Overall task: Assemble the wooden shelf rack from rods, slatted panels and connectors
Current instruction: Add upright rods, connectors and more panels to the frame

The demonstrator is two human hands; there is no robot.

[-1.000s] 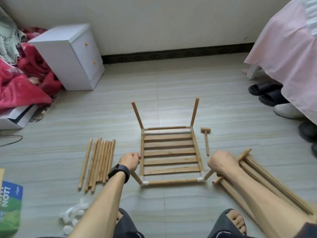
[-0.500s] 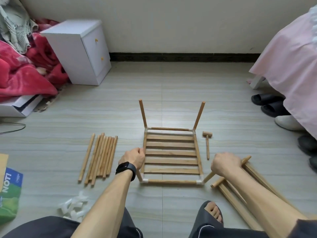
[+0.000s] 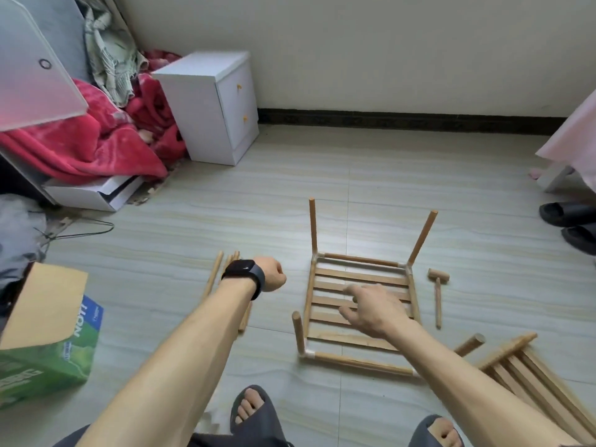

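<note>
A slatted panel lies flat on the floor with white connectors at its corners. A rod stands up from each corner: far left rod, far right rod, near left rod, near right rod. My right hand hovers over the slats with loose, spread fingers and holds nothing. My left hand, with a black watch on the wrist, is above the pile of loose rods. Its fingers are hidden behind the back of the hand.
A small wooden mallet lies right of the panel. More slatted panels are stacked at the lower right. A green box sits at the left, a white cabinet and red blanket behind. Black slippers lie at the right edge.
Both hands have let go of the near corner rods. My left hand moved left over the loose rods, my right hand moved up over the slats. The view turned left.
</note>
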